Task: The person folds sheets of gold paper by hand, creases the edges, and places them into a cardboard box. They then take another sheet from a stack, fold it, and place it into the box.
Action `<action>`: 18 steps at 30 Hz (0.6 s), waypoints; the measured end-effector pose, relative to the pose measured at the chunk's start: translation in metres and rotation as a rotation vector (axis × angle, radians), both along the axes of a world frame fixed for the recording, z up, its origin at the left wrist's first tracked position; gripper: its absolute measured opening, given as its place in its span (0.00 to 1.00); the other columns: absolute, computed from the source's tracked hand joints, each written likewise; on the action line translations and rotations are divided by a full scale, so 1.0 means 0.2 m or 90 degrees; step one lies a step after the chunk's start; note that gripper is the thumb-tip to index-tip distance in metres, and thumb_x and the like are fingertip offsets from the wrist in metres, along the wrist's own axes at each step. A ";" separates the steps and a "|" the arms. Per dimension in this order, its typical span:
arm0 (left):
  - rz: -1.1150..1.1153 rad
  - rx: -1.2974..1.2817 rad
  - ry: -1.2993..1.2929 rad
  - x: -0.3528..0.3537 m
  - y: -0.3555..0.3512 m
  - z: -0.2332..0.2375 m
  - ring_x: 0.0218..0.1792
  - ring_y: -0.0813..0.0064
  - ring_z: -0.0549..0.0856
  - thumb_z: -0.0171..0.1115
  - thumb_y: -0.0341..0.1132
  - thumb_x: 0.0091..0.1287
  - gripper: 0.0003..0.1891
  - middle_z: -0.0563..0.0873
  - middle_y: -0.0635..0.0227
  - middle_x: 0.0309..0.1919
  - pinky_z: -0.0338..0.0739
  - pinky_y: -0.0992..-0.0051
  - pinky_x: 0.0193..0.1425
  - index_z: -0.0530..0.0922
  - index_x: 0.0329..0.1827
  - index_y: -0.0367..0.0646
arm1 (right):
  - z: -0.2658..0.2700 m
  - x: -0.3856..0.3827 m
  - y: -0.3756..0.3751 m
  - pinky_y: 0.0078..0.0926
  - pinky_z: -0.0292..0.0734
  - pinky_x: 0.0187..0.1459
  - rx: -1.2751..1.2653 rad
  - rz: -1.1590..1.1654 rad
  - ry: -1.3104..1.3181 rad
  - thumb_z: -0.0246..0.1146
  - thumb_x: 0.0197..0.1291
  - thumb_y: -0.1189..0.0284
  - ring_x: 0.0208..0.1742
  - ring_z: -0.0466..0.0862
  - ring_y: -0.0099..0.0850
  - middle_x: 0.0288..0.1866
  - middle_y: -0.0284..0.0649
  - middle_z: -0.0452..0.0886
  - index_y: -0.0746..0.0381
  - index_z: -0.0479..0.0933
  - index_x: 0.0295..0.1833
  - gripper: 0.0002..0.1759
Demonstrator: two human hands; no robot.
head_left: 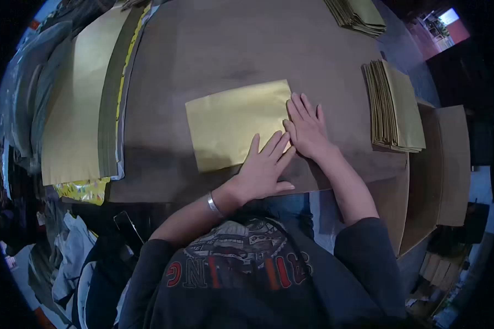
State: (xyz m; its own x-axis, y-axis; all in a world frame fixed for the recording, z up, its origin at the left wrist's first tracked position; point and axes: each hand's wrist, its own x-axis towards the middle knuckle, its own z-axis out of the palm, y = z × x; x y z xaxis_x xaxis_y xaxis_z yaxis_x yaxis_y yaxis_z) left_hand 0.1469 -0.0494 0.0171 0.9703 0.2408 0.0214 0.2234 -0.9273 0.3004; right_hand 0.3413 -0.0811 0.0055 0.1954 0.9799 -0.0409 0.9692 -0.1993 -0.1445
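Note:
A gold-coloured sheet of paper (236,123), seemingly folded, lies flat on the brown table (214,44) in front of me. My left hand (260,167), a silver bracelet at its wrist, rests with fingers spread on the sheet's lower right part. At the right edge of the same sheet, my right hand (306,126) lies flat, fingers stretched out and partly over the edge. The fingertips of the left hand come close to the right hand's thumb. Neither hand grasps anything; both press from above.
On the table's left lies a tall stack of large gold sheets (82,104), with yellow printed wrapping (85,191) under it. A pile of folded gold paper (398,107) stands at the right edge, another pile (362,15) farther back. An open cardboard box (450,164) sits below right.

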 end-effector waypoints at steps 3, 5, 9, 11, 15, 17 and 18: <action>0.025 -0.023 -0.002 -0.06 0.01 0.00 0.79 0.54 0.54 0.54 0.64 0.66 0.42 0.60 0.53 0.77 0.48 0.39 0.76 0.62 0.76 0.44 | -0.01 0.01 0.00 0.60 0.44 0.76 0.009 0.017 -0.025 0.46 0.73 0.57 0.82 0.50 0.43 0.82 0.44 0.52 0.62 0.58 0.76 0.32; 0.077 -0.036 0.005 -0.14 0.01 -0.01 0.78 0.50 0.54 0.56 0.63 0.65 0.43 0.58 0.51 0.77 0.52 0.36 0.73 0.62 0.76 0.43 | -0.01 0.01 -0.01 0.61 0.45 0.76 0.023 0.018 -0.048 0.45 0.74 0.56 0.82 0.51 0.44 0.82 0.45 0.53 0.63 0.59 0.76 0.32; 0.197 0.000 -0.032 -0.42 0.07 0.00 0.77 0.48 0.57 0.64 0.59 0.61 0.42 0.60 0.49 0.75 0.52 0.38 0.73 0.68 0.72 0.40 | -0.01 0.01 -0.01 0.65 0.44 0.75 0.020 0.026 -0.023 0.47 0.73 0.57 0.82 0.49 0.45 0.82 0.47 0.52 0.64 0.60 0.75 0.32; 0.244 0.007 -0.026 -0.54 0.09 0.01 0.76 0.47 0.57 0.66 0.58 0.59 0.42 0.60 0.48 0.75 0.54 0.37 0.72 0.69 0.71 0.39 | 0.05 -0.03 0.01 0.66 0.45 0.74 -0.054 -0.001 -0.071 0.48 0.72 0.57 0.82 0.47 0.48 0.82 0.48 0.51 0.66 0.57 0.76 0.34; 0.289 0.025 -0.031 -0.64 0.09 -0.02 0.76 0.42 0.57 0.69 0.58 0.56 0.41 0.61 0.45 0.74 0.56 0.33 0.69 0.72 0.69 0.44 | 0.07 -0.23 0.12 0.67 0.47 0.73 0.007 0.115 -0.047 0.55 0.69 0.59 0.81 0.50 0.52 0.79 0.51 0.55 0.67 0.60 0.73 0.34; 0.276 0.039 -0.049 -0.64 0.10 -0.01 0.76 0.42 0.56 0.70 0.58 0.55 0.40 0.61 0.45 0.74 0.56 0.33 0.69 0.73 0.69 0.47 | 0.02 -0.41 0.20 0.65 0.47 0.74 0.017 0.208 0.030 0.53 0.70 0.58 0.81 0.50 0.49 0.79 0.50 0.55 0.66 0.61 0.73 0.33; 0.267 0.043 -0.048 -0.65 0.10 0.00 0.76 0.42 0.56 0.70 0.58 0.55 0.39 0.61 0.45 0.74 0.57 0.33 0.69 0.74 0.69 0.51 | -0.01 -0.50 0.23 0.64 0.47 0.74 0.036 0.261 0.054 0.53 0.70 0.58 0.81 0.51 0.48 0.79 0.50 0.55 0.65 0.61 0.73 0.32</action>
State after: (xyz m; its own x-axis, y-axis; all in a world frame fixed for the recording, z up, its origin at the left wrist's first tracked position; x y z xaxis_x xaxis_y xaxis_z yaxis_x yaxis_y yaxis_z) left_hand 0.0174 -0.0288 0.0165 0.7840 0.6094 0.1183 0.5646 -0.7792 0.2720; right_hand 0.2419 -0.0357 0.0037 -0.2129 0.9769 0.0164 0.9507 0.2110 -0.2273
